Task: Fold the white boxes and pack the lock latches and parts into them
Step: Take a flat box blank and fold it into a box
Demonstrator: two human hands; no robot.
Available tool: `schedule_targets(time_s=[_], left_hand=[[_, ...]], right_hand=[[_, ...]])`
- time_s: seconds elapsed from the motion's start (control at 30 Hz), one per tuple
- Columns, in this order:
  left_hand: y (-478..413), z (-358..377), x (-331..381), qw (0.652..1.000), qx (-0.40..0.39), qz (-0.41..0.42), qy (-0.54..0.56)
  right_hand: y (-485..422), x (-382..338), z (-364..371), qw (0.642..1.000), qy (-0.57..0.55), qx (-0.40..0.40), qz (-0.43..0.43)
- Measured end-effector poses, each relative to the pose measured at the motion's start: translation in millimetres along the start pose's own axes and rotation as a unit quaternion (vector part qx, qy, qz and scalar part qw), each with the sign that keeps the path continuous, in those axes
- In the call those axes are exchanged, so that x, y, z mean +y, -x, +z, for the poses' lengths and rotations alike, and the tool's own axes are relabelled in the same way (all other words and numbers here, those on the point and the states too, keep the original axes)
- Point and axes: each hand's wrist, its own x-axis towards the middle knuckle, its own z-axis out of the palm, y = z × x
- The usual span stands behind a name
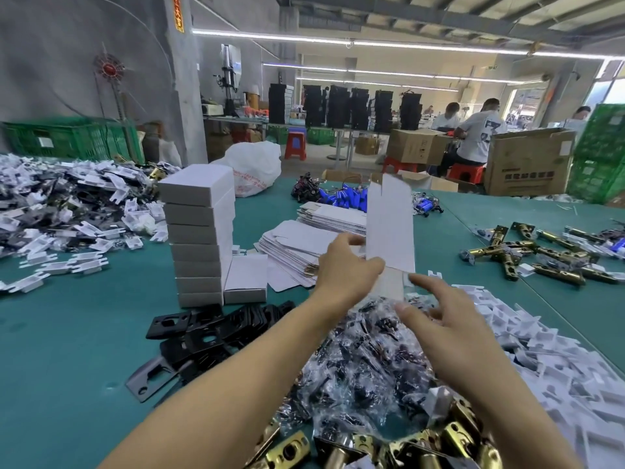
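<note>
A flat white box blank [390, 228] stood upright above the middle of the green tabletop [67, 333], its notched end up; the left hand [345, 262] pinched its lower edge with curled fingers, and the right hand [436, 309] hovered just beside it, fingers half spread, gripping nothing that I could make out. Behind lay fanned heaps of unfolded blanks [301, 252]. To the left a stack of folded white boxes [199, 238] rose, all shut, with one more box [245, 282] leaning at its foot. Black strike plates [209, 333] lay before the stack, bagged small parts [365, 353] under the hands, brass latches [422, 445] at the near edge and more latches [541, 255] toward the right edge. White plastic pieces [67, 211] covered the far left corner. Cardboard cartons [527, 160] and seated workers [480, 133] were beyond
</note>
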Motion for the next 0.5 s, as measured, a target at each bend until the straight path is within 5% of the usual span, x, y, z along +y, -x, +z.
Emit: schedule_targets(time_s=[0.17, 0.5], left_hand=[[28.9, -12.3, 17.3, 0.985, -0.094, -0.053, 0.131], [74.6, -53.3, 5.0, 0.916, -0.279, -0.13, 0.256]], right_hand=[[2.7, 0.0, 2.4, 0.998, 0.066, 0.014, -0.019], [10.1, -10.3, 4.9, 0.988, -0.074, -0.109, -0.087]])
